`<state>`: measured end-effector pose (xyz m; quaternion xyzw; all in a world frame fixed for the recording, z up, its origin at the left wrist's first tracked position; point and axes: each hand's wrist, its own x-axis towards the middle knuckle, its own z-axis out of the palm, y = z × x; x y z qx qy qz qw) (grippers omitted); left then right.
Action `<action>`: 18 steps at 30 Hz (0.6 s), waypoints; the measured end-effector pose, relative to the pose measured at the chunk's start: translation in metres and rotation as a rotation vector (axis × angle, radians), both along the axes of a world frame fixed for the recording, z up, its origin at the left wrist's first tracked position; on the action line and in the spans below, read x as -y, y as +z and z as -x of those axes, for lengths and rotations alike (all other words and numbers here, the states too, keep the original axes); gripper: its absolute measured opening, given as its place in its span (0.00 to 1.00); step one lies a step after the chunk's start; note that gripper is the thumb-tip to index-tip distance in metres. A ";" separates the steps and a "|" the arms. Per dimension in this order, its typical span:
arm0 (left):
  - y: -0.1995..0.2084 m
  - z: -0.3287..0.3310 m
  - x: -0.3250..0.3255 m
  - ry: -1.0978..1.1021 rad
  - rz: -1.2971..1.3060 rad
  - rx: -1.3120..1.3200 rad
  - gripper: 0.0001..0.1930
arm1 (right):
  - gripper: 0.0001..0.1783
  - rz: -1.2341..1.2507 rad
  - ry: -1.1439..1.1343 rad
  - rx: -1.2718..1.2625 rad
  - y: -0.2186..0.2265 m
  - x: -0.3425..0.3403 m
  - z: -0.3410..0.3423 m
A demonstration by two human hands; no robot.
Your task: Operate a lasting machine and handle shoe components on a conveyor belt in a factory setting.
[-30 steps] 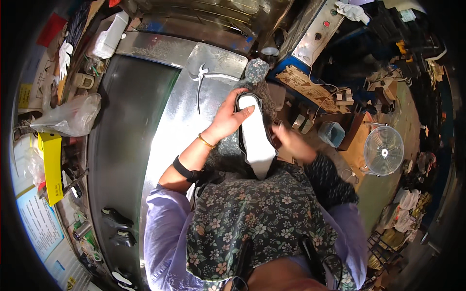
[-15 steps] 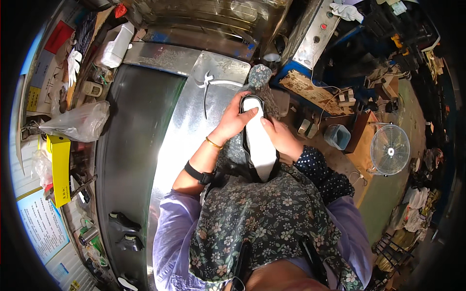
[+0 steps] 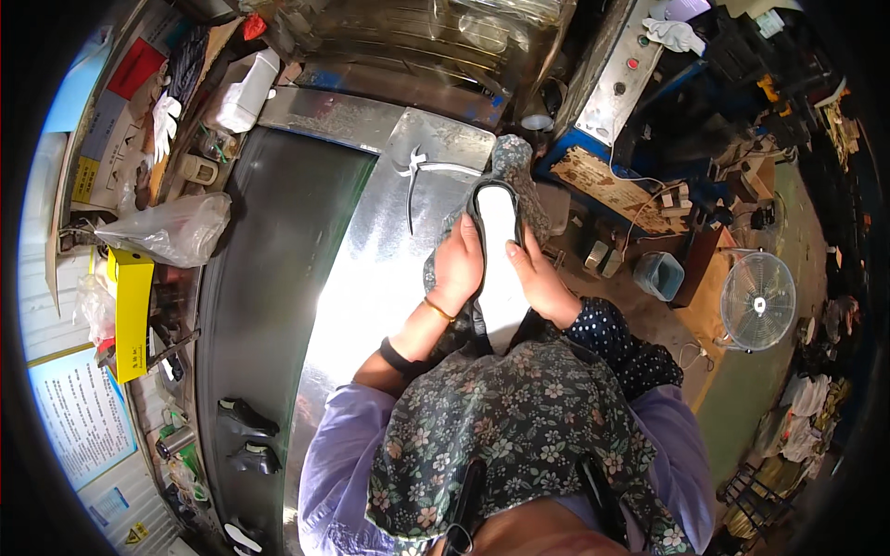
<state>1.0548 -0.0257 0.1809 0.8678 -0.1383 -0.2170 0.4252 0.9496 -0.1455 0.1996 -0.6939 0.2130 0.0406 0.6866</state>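
The shoe [image 3: 499,264], white insole up, sits between both hands over the shiny steel bench [image 3: 371,278]. Left hand [image 3: 457,264] clasps one side; right hand [image 3: 538,283] has come in and now grips the other. Pincers [image 3: 417,181] lie just beyond, untouched.

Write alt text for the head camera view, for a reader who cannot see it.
Seen from above, a person's left hand and right hand grip a dark shoe with a white insole, sole side up, over a shiny metal workbench. Metal pliers lie on the bench just beyond, and a white floor fan stands to the right.
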 end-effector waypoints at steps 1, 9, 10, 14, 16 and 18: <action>0.002 -0.002 0.003 -0.057 -0.105 0.174 0.24 | 0.36 0.197 0.051 0.002 0.002 -0.002 -0.003; -0.005 0.018 -0.031 -0.234 0.118 0.050 0.31 | 0.36 0.329 -0.010 0.153 -0.013 -0.015 -0.002; -0.014 0.022 -0.031 -0.228 0.177 0.114 0.31 | 0.36 0.338 0.002 0.207 -0.018 -0.015 -0.002; -0.043 0.039 -0.023 -0.106 0.209 0.282 0.28 | 0.35 0.386 -0.087 0.206 -0.029 -0.014 0.005; -0.047 0.035 -0.018 0.123 0.562 -0.111 0.26 | 0.35 0.368 -0.067 0.209 -0.028 -0.011 0.008; -0.046 0.029 -0.015 0.253 0.729 -0.282 0.26 | 0.36 0.332 -0.019 0.225 -0.026 -0.005 0.009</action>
